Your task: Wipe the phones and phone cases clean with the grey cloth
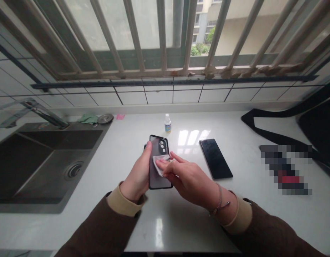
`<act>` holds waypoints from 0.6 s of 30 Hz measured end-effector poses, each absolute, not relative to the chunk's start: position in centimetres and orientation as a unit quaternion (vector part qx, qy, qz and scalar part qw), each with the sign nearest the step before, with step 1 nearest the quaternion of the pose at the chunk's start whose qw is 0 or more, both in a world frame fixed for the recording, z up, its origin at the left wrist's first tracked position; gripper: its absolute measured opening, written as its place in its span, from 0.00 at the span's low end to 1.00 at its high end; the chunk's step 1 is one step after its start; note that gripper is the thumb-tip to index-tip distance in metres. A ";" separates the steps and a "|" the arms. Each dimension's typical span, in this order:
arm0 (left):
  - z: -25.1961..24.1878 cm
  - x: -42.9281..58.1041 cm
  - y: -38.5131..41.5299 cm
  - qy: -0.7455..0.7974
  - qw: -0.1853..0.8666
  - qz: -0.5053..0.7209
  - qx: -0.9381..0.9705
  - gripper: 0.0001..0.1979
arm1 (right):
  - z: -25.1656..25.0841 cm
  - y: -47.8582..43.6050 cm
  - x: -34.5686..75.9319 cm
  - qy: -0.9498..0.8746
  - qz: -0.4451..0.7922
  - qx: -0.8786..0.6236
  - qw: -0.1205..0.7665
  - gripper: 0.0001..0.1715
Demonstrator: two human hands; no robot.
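Observation:
My left hand (139,169) grips a phone case (152,178) by its left edge, thumb along the side. The case has a dark rim, a greyish see-through back and camera cutouts near its top. Pressed against that back is a small white cloth (158,167), held under the fingers of my right hand (184,176). Part of the cloth is hidden by those fingers. To the right, a black phone (216,159) lies flat on the counter. A small white bottle (167,125) with a coloured label stands upright behind the case.
At the left is a dark sink (49,167) with a chrome faucet (44,114). A green cloth (87,119), a metal strainer (105,118) and a pink scrap (120,116) lie behind it. On the right are a black strap (274,137) and a blurred-out item (286,171) on the white counter (100,221).

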State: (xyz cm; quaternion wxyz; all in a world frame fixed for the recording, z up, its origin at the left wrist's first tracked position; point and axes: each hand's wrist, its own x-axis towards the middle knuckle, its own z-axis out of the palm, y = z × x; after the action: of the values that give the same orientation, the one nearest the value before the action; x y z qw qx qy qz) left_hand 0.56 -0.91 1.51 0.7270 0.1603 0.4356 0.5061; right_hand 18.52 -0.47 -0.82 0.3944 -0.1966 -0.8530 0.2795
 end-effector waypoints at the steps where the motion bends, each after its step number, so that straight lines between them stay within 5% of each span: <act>1: 1.6 0.3 -0.8 0.443 0.715 0.517 0.160 0.33 | -0.4 -0.7 18.6 -0.851 0.294 -0.182 0.394 0.06; 7: 1.8 -0.6 -0.7 0.454 0.686 0.539 0.178 0.34 | 0.5 -1.5 18.9 -0.787 0.449 -0.223 0.359 0.03; 11: 1.9 -0.5 -0.9 0.478 0.709 0.484 0.185 0.32 | -0.1 -0.4 18.9 -0.613 0.537 -0.318 0.484 0.10; 15: 2.4 0.0 -1.7 0.463 0.758 0.405 0.216 0.29 | -0.2 1.0 19.6 -0.573 0.359 -0.421 0.604 0.07; 18: 2.7 0.1 -2.2 0.444 0.776 0.388 0.223 0.30 | -0.6 1.5 19.9 -0.706 0.224 -0.388 0.549 0.06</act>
State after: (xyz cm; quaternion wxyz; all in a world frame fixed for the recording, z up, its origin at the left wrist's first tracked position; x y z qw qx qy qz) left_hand 0.10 -2.21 2.72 0.7759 0.2228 0.4442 0.3885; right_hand 19.85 1.47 -0.63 0.5490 -0.3878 -0.7056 0.2244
